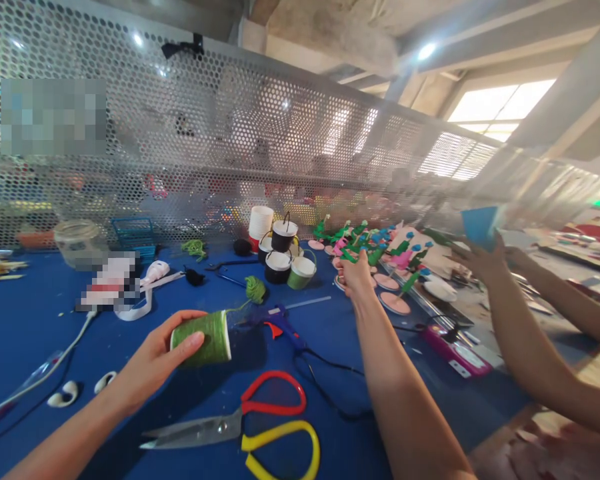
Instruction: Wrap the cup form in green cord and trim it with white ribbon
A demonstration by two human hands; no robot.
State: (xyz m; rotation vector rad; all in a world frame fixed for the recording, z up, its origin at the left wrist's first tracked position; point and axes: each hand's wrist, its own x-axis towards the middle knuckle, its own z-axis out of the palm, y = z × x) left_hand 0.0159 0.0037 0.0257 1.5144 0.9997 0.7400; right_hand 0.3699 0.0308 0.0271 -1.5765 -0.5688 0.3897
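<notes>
Green yarn-wrapped cup (203, 338), left of centre: left hand (150, 360) curled around it, thumb across its side. Mid-frame, right hand (355, 273) fisted, arm outstretched.

Head-worn view, facing forward and down, close over blue table (25, 313)

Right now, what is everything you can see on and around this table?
Table: one, blue, below.
Mesh screen: one, silver, behind table.
Jar: one, clear, back left.
Basket: one, blue, beside jar.
Small buckets: several, black, green, back centre.
Yarn ball: one, green, centre.
Glue gun: one, blue, centre.
Scissors: one pair, red and yellow handles, front.
Paper flowers: many, green, pink, blue, back right.
Another person's hand: one, holding blue cup, right.
Wrapped cup: one, green, in left hand.
Left hand: grips wrapped cup.
Right hand: curled, beside paper flowers.
</notes>
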